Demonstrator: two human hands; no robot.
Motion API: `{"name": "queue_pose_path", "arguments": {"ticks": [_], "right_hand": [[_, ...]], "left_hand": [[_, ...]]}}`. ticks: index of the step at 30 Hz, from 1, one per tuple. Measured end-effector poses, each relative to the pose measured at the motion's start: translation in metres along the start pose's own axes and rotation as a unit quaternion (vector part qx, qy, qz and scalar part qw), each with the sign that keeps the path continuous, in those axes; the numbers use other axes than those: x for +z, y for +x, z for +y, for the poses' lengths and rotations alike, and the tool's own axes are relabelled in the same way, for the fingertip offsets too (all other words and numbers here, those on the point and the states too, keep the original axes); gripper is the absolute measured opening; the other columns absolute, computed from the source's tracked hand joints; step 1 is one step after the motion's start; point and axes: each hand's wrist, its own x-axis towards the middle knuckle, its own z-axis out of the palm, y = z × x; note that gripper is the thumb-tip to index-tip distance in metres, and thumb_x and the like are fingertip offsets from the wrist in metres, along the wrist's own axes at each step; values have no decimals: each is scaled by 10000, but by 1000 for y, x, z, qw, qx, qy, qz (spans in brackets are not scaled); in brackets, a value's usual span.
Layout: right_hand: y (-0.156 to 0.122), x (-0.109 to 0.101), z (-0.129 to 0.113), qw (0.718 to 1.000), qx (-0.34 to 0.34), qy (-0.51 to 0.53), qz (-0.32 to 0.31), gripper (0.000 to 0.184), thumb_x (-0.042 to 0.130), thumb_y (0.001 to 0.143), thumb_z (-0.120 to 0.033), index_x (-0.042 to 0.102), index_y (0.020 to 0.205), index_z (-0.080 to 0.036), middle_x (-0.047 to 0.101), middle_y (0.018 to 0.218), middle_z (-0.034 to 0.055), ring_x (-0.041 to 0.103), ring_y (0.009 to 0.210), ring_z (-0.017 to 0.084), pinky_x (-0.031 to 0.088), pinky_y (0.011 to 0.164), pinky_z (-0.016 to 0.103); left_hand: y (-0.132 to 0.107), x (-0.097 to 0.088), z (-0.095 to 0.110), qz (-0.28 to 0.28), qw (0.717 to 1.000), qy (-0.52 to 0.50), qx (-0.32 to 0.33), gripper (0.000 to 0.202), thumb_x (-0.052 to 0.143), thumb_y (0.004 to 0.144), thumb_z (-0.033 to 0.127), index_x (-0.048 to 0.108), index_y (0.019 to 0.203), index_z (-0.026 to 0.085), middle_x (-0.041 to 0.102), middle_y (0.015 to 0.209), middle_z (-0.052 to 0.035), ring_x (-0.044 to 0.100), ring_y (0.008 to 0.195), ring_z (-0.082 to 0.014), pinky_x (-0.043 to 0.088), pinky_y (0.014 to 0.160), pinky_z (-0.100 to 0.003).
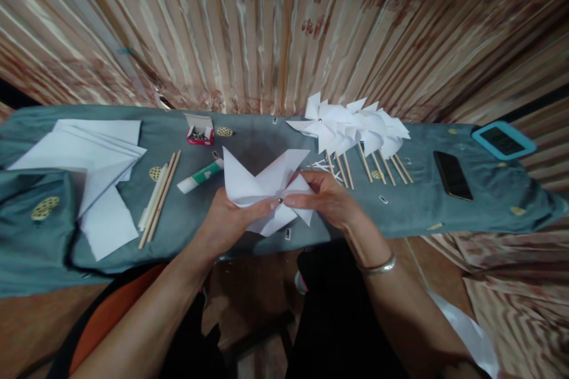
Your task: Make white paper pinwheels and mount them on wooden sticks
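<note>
Between my hands, above the table's front edge, is a white paper pinwheel [249,180] with folded blades and a small metal pin head [280,200] at its centre. My left hand [233,213] grips its left side, the thumb stretched along the paper to the pin. From the right, my right hand [329,198] pinches a blade, with a fingertip or thumb beside the pin head. The fingers behind the paper are hidden. Just beyond my left hand lies a white and green glue tube [200,176]. Whether a stick is behind the pinwheel I cannot tell.
Finished pinwheels on sticks [360,124] lie overlapped at the back right, near a phone [452,174] and a blue-framed device [504,140]. Leftward are wooden sticks [160,201], white paper sheets [102,154] and an open red box of pins [200,132]. A curtain [267,35] hangs behind.
</note>
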Motion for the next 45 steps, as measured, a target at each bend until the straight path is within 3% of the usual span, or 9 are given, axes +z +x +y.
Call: {"name": "queue_pose_path", "arguments": {"ticks": [7,13,25,31,45], "right_hand": [[0,4,6,1000,6,9,7,244,845,578,-313,693,719,-185,684,689,-28,592,585,100,490,561,221],[1,6,8,998,-30,-32,37,235,836,591,-328,696,720,-190,683,696,-24,596,611,116,490,577,239],[5,8,11,991,-66,-92,78,312,828,581,-436,731,755,-196,698,709,-4,578,596,131,496,569,271],[5,8,12,990,-61,-98,79,287,825,592,-450,731,688,-197,703,682,4,585,586,141,510,575,285],[7,10,13,994,-46,-65,69,252,832,588,-390,751,751,-216,720,733,-4,629,625,139,513,573,257]], "left_hand": [[-1,-2,0,7,1000,12,11,383,843,547,310,761,882,144,767,837,-77,712,733,-244,584,649,-302],[0,-2,1,37,998,40,25,273,835,537,316,757,736,147,755,739,-60,691,675,-224,565,605,-277],[2,1,-1,42,998,0,42,254,833,558,306,756,726,131,750,728,-49,656,607,-170,540,577,-259],[4,1,-2,47,998,19,43,281,827,556,323,758,741,123,750,736,-54,658,618,-180,534,564,-251],[3,1,-1,56,996,27,60,214,809,553,288,760,704,144,739,679,-27,634,581,-159,522,536,-235]]}}
